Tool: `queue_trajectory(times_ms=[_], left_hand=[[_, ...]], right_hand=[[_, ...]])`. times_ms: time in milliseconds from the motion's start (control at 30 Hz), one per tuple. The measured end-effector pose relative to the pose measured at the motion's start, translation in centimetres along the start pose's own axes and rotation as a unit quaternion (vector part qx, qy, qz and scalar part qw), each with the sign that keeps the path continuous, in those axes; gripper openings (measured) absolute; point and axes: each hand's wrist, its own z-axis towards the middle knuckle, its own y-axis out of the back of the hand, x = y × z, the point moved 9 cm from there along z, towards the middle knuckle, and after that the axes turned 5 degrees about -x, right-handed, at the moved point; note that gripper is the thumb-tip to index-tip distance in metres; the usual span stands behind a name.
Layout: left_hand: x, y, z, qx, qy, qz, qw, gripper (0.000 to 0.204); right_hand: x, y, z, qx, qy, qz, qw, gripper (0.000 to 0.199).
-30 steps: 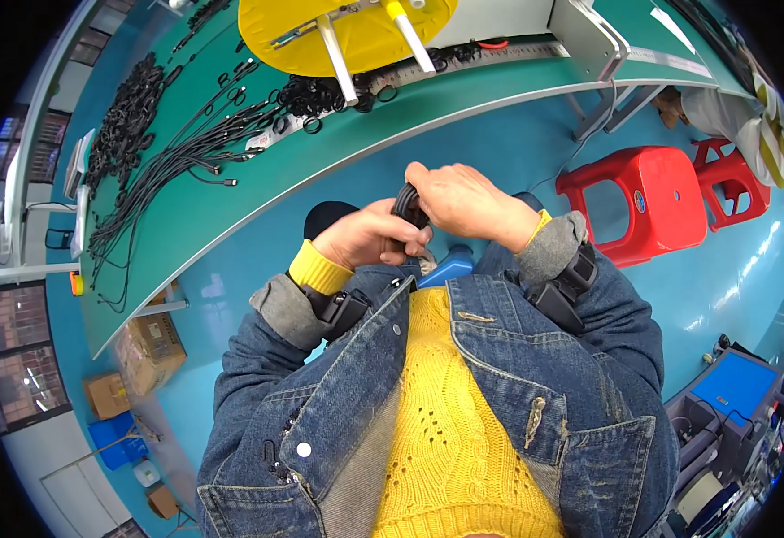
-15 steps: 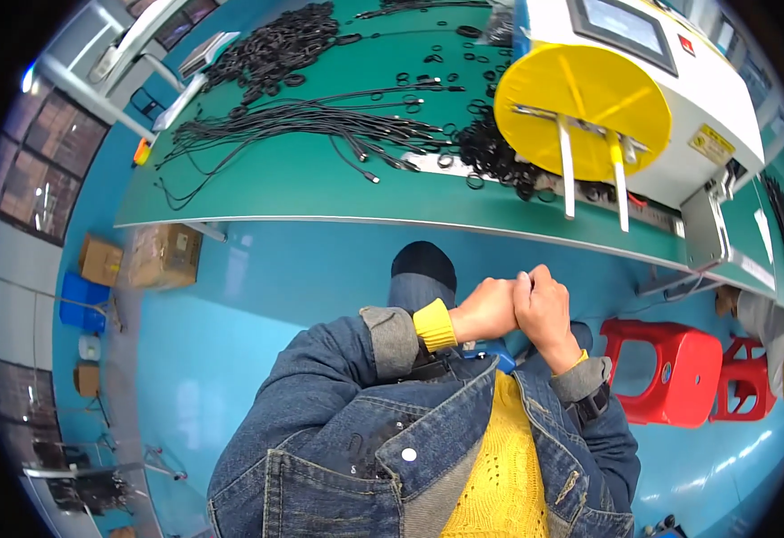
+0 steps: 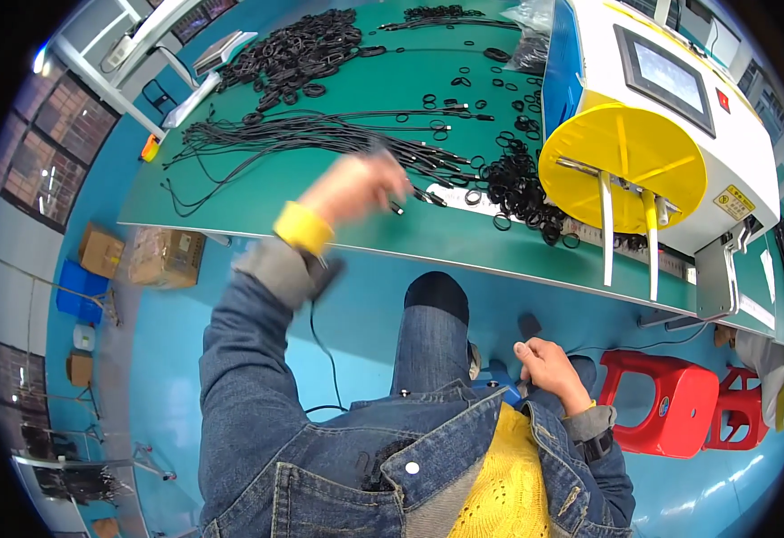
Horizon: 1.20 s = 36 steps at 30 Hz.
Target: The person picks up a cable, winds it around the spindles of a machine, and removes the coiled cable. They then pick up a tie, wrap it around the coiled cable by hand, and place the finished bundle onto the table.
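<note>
My left hand (image 3: pixel 356 188) is over the green table (image 3: pixel 464 238), at the connector ends of a bundle of thin black cables (image 3: pixel 266 134). It is smeared by motion, so its fingers and anything in them cannot be made out. A thin black cord (image 3: pixel 322 345) hangs from near that wrist toward my lap. My right hand (image 3: pixel 549 369) is low in front of my body, over my lap, with fingers curled closed. What it may hold is hidden. Loose black rings (image 3: pixel 522 184) lie heaped to the right of the cable ends.
A white machine (image 3: pixel 724 193) with a screen, a yellow disc (image 3: pixel 625 148) and two projecting prongs stands on the table's right. A larger heap of black coiled loops (image 3: pixel 289 54) lies farther back. Red stools (image 3: pixel 679 408) stand at right; a cardboard box (image 3: pixel 168 255) is under the table's left end.
My hands were together in front of my body and are now apart. The left moved up and left to the cables; the right dropped slightly. The view has shifted a little.
</note>
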Motion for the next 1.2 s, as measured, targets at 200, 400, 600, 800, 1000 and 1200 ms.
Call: queue_trajectory(times_ms=[200,400,600,800,1000,1200], left_hand=[[5.7,17.7,4.7,-0.355,-0.007,0.380,0.854,0.045],[5.2,9.4,8.7,-0.220,-0.017,0.487,0.845,0.037],[6.4,9.7,9.0,-0.196,-0.064,0.620,0.757,0.023],[3.1,8.2,6.5,-0.259,-0.157,0.679,0.668,0.010],[-1.1,9.9,2.5,-0.342,-0.237,0.612,0.672,0.011],[-3.8,12.2,-3.9,-0.494,-0.279,0.368,0.736,0.006]], right_hand=[[-0.4,-1.7,0.8,0.010,0.022,0.012,1.000,0.027],[-1.4,-2.3,0.6,0.009,0.026,-0.026,0.999,0.023],[-1.5,-1.8,-0.4,-0.011,0.015,-0.014,1.000,0.026],[-0.9,-1.5,-0.5,-0.012,0.056,-0.038,0.998,0.022],[-0.7,-1.0,-1.4,-0.029,0.087,-0.042,0.995,0.022],[0.7,1.0,-3.1,-0.068,0.103,-0.038,0.992,0.021]])
